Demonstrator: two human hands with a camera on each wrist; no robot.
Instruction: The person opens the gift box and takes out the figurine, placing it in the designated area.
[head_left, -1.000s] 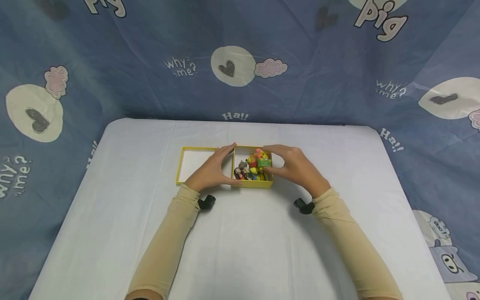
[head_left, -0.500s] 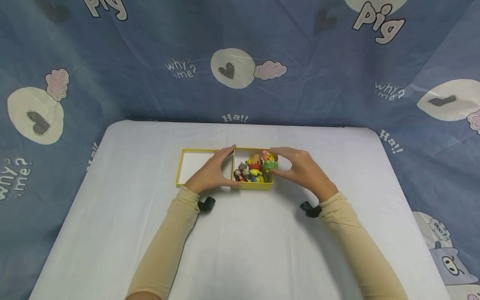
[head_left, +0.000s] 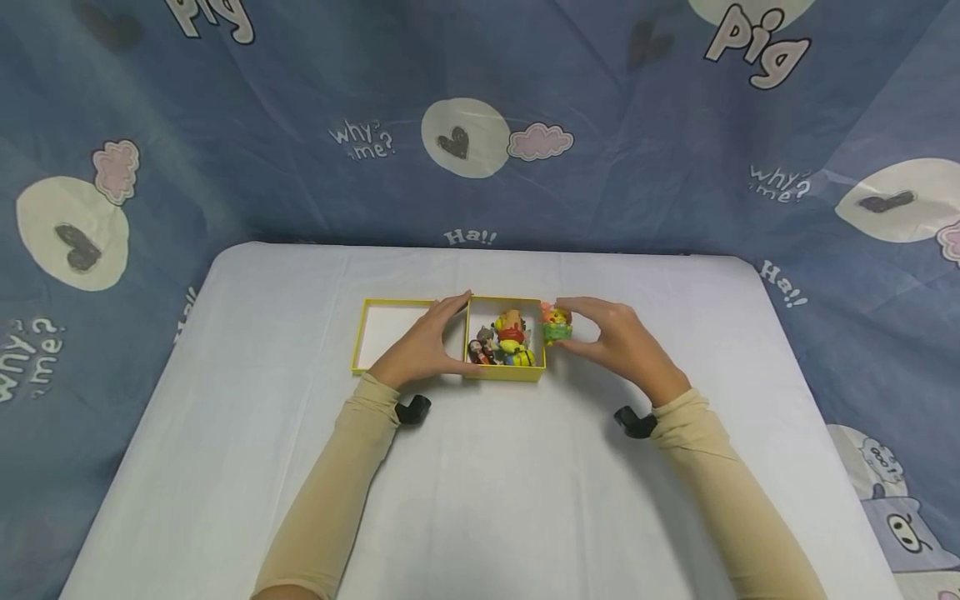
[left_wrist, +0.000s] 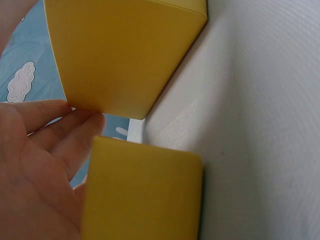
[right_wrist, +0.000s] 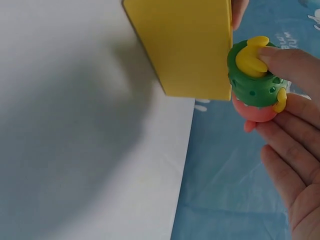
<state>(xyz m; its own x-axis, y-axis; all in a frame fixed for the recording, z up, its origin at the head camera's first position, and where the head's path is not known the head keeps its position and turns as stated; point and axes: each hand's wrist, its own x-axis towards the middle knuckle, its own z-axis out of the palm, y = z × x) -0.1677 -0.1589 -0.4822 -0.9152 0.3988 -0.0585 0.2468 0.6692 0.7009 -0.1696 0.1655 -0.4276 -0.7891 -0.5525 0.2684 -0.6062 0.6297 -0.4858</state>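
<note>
Across a counter [head_left: 480,500] covered in white cloth, a person works with two bare hands in beige sleeves [head_left: 330,492]; a blue printed backdrop [head_left: 622,200] hangs along the far side. Leftmost lies a shallow rectangular tray with a yellow rim and white inside [head_left: 390,329], its right part covered by the left hand [head_left: 427,340]. That hand grips the left end of an open yellow rectangular box with a white interior [head_left: 504,374], its thumb at the near side and its fingertips at the far corner.

In the box, from left to right, are a small dark-haired figurine with some red on it [head_left: 477,352], a greyish one [head_left: 486,334], a yellow-and-red one [head_left: 511,326] and, nearer, a mostly yellow one [head_left: 519,355].

Just right of the box, lifted off the counter, is a small, rounded, glossy figurine in pink, yellow and green [head_left: 557,331]. From the head view, pink tops a yellow head above a green body. From the right wrist, the green part shows darker spots, with smooth yellow pieces sticking out. The right hand [head_left: 622,340] pinches it, thumb on a yellow piece, fingers opposite. Whether it touches the box wall, I cannot tell.
</note>
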